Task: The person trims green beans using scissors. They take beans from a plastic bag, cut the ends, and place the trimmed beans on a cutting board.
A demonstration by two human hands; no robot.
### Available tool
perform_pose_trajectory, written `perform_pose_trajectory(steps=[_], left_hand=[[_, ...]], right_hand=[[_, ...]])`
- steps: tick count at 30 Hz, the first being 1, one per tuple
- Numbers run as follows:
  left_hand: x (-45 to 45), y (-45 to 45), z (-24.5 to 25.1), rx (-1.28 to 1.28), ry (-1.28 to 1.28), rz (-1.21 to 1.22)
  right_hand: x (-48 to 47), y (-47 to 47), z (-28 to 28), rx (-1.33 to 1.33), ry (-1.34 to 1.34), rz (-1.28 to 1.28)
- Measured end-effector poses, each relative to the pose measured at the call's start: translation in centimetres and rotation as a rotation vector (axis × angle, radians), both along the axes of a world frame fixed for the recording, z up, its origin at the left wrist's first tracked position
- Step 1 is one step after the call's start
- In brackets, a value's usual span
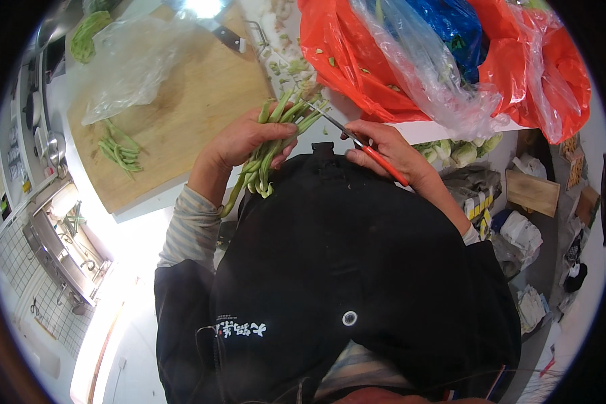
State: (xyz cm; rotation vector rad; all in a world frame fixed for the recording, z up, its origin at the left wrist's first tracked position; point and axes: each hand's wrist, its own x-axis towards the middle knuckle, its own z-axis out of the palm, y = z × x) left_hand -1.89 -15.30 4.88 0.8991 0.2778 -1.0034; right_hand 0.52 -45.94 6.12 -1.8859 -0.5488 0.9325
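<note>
A bunch of long green beans (266,160) is gripped in my left hand (242,134), its upper ends fanned out past the thumb and one bean trailing down by the sleeve. My right hand (384,146) holds a pair of scissors (384,160) with red-orange handles. Their blades reach up and left to the bean tips; I cannot tell whether they touch. Beyond them, cut bean ends (295,66) lie scattered on the white table. A small pile of beans (120,151) rests on the wooden cutting board (202,96), left of my left hand.
A crumpled clear plastic bag (131,65), a cabbage (89,36) and a black-handled knife (227,39) lie on the board. Red plastic bags (333,60) and a blue bag (447,25) cover the table's right side. Below its edge are leafy vegetables (459,151) and a wooden board (532,192).
</note>
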Motion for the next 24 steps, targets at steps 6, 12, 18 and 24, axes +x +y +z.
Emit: perform_pose_trajectory(steps=[6,12,18,24], left_hand=[[0.5,-1.6,-0.6,0.055,0.021,-0.057],[0.7,-2.3,-0.9,0.007,0.059,-0.024],[0.7,-2.5,-1.2,-0.018,0.112,0.046],[0.9,-1.9,-1.3,-0.096,0.116,0.044]], right_hand=[[0.7,-0.4,-0.5,-0.025,-0.087,0.032],[1.3,-1.1,-0.6,-0.056,-0.063,0.050],[1.2,-1.7,-1.4,-0.027,-0.043,0.025],[1.4,-2.1,-2.0,-0.009,0.071,0.013]])
